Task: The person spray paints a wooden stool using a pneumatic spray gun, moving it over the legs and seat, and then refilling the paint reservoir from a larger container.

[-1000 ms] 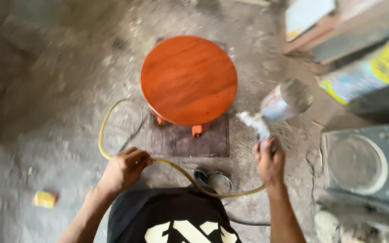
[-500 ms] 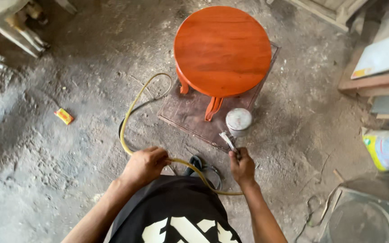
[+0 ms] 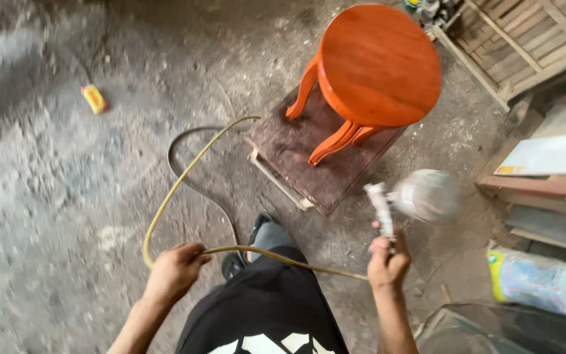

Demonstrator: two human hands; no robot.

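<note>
Yellow rubbery hose [image 3: 185, 177] loops through the closed left hand [image 3: 173, 272]; right hand [image 3: 388, 262] grips a round-cupped spray gun [image 3: 414, 196].

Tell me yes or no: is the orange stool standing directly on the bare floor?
No, the orange stool stands on a dark brown board raised above the dusty floor.

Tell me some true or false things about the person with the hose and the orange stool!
1. The left hand holds the yellow hose. True.
2. The stool lies tipped over on the floor. False: it stands upright on a dark board.
3. The right hand holds a spray gun. True.
4. The stool is blue. False: it is orange.
5. A small yellow and red thing lies on the floor left of the stool. True.
</note>
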